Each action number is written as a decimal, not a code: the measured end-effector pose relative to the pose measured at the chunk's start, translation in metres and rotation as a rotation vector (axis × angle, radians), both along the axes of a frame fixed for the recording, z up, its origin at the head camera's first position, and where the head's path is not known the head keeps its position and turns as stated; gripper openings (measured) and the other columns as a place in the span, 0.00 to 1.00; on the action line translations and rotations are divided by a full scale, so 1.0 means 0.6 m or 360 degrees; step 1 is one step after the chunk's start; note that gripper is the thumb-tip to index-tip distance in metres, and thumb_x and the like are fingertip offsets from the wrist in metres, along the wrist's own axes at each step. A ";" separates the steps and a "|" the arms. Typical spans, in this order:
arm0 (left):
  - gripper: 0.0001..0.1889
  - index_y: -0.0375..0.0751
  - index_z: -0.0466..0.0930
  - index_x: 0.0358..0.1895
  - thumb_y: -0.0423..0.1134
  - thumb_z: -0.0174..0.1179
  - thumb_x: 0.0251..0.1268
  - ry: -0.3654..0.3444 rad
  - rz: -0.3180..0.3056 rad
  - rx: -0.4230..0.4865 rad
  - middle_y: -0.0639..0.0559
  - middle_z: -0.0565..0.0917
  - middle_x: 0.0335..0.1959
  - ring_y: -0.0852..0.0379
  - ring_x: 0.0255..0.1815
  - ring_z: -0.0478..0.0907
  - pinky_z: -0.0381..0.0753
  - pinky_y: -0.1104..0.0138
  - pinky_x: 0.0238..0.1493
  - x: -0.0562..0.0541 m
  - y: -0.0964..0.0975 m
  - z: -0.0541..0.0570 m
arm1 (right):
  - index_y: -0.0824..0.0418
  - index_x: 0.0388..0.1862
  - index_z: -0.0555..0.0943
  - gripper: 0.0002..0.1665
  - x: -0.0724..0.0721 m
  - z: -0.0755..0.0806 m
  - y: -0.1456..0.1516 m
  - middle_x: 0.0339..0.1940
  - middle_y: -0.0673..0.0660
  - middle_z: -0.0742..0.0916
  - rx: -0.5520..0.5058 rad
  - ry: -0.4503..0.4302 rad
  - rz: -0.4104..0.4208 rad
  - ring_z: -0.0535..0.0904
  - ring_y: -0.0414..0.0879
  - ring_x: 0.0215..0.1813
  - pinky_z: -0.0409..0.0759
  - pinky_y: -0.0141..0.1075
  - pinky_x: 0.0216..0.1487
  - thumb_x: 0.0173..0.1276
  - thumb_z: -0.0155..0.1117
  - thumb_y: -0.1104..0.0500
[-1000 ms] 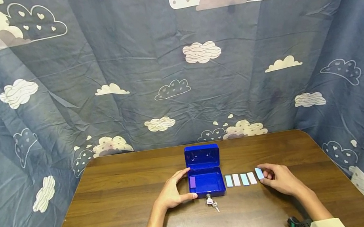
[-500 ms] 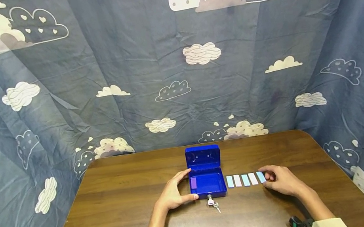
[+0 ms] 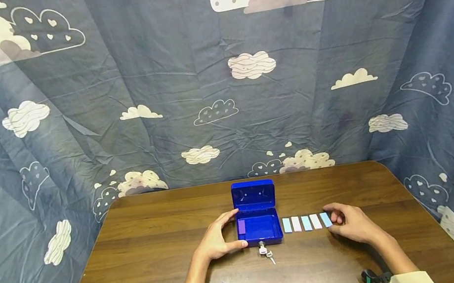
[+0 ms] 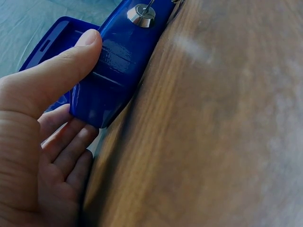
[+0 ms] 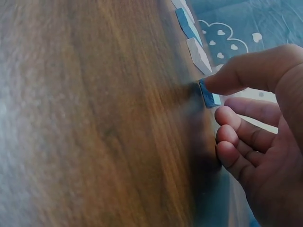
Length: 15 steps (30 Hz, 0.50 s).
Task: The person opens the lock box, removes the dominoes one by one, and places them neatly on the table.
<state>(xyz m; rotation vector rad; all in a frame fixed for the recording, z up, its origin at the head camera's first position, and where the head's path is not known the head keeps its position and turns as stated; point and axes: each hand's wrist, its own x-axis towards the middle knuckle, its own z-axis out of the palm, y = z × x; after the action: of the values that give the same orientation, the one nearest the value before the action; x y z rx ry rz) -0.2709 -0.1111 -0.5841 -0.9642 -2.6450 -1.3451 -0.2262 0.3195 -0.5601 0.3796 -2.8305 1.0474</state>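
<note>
A blue cash box (image 3: 261, 228) lies with its lid (image 3: 254, 194) raised, and a purple block (image 3: 241, 227) sits inside at the left. My left hand (image 3: 213, 241) grips the box's left side, thumb near the front corner and index finger near the back. A key stands in the front lock (image 4: 141, 15), with another key (image 3: 271, 256) hanging from it. My right hand (image 3: 354, 225) pinches the rightmost light-blue block (image 3: 326, 219) by its ends as it lies on the table; the thumb touches it in the right wrist view. My other right fingers are curled.
Left of that block, light-blue and white flat blocks (image 3: 296, 224) alternate in a row beside the box. All lie on a brown wooden table (image 3: 151, 254). A dark curtain (image 3: 161, 72) with cloud prints hangs behind and at the sides.
The right hand has lowered the rightmost light-blue block from a tilted position to flat at the row's end. The left hand has stayed on the box.
</note>
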 end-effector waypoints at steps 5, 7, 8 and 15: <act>0.50 0.43 0.67 0.77 0.53 0.79 0.49 0.0002 -0.0020 0.0010 0.45 0.77 0.70 0.45 0.70 0.76 0.74 0.46 0.71 0.001 0.000 0.002 | 0.66 0.52 0.83 0.25 0.001 0.002 0.000 0.29 0.55 0.81 -0.0045 0.0036 -0.0003 0.74 0.42 0.30 0.69 0.28 0.31 0.54 0.75 0.66; 0.50 0.43 0.67 0.77 0.52 0.79 0.49 -0.0019 -0.0027 0.0029 0.45 0.78 0.70 0.45 0.70 0.76 0.73 0.45 0.71 0.001 0.000 0.004 | 0.65 0.52 0.83 0.23 0.002 0.004 -0.001 0.30 0.54 0.81 -0.0066 0.0010 -0.0025 0.74 0.40 0.30 0.70 0.28 0.31 0.56 0.75 0.65; 0.50 0.42 0.67 0.77 0.52 0.79 0.49 -0.0017 -0.0029 0.0036 0.45 0.78 0.70 0.45 0.69 0.76 0.74 0.45 0.71 0.001 0.000 0.004 | 0.64 0.52 0.83 0.23 0.002 0.004 -0.001 0.31 0.54 0.81 -0.0073 0.0006 -0.0030 0.74 0.39 0.30 0.71 0.28 0.31 0.57 0.76 0.64; 0.50 0.45 0.67 0.77 0.52 0.79 0.49 -0.0031 -0.0022 0.0026 0.47 0.77 0.70 0.47 0.71 0.75 0.73 0.46 0.72 0.000 0.000 0.003 | 0.62 0.52 0.84 0.22 0.002 0.003 -0.007 0.35 0.56 0.84 -0.0084 0.0002 -0.0092 0.75 0.37 0.32 0.75 0.28 0.32 0.61 0.78 0.55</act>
<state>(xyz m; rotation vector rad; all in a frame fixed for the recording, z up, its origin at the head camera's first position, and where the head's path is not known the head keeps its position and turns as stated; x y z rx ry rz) -0.2706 -0.1113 -0.5825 -0.9747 -2.6422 -1.3840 -0.2248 0.3153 -0.5581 0.2921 -2.7882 1.1069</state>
